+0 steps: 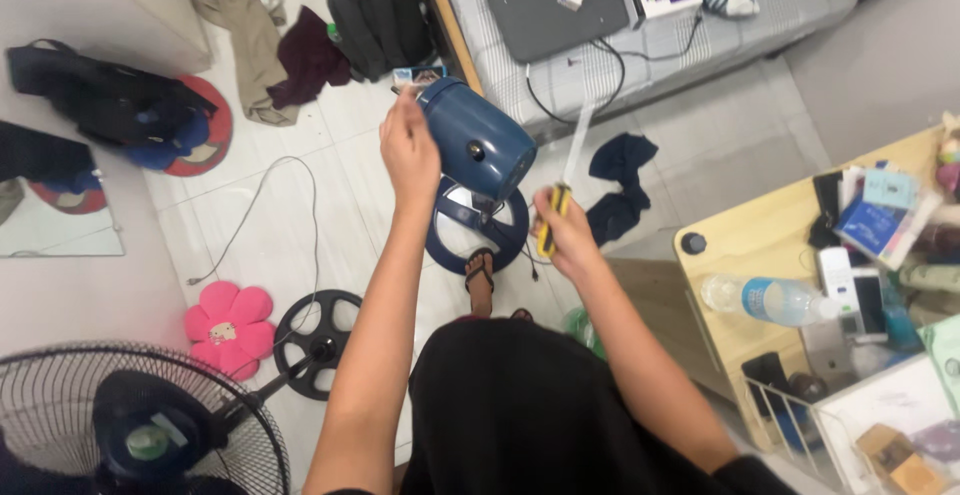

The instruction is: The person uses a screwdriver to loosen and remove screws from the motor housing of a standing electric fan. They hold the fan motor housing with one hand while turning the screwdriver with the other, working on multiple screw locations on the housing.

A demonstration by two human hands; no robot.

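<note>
While the person stands over a white tiled floor [300, 215], the head view shows the left hand [408, 147] raised with its fingers curled shut on the rear edge of a dark blue fan motor housing [475, 140], which tilts in the air just above a round blue fan base [478, 227] on the floor. The right hand [566, 235] is closed around the yellow and black handle of a screwdriver [553, 217], held just to the right of the housing and not touching it; its pale shaft points up and away toward the bed. A sandalled foot [480, 277] rests against the near rim of the base. A thin white cable [262, 205] loops across the tiles to the left, near a pink flower cushion [230, 327] and a black round stand [318, 343]. A black fan with its wire guard [140, 425] fills the lower left corner. Farther off lie a grey backpack [378, 10], a heap of clothes [250, 25] and a dark blue cloth [618, 185]. A closed grey laptop [555, 3] sits on the bed [760, 25] at the top. At the right, a wooden desk [735, 240] holds a plastic water bottle [765, 300] lying on its side, near some books and small boxes.
</note>
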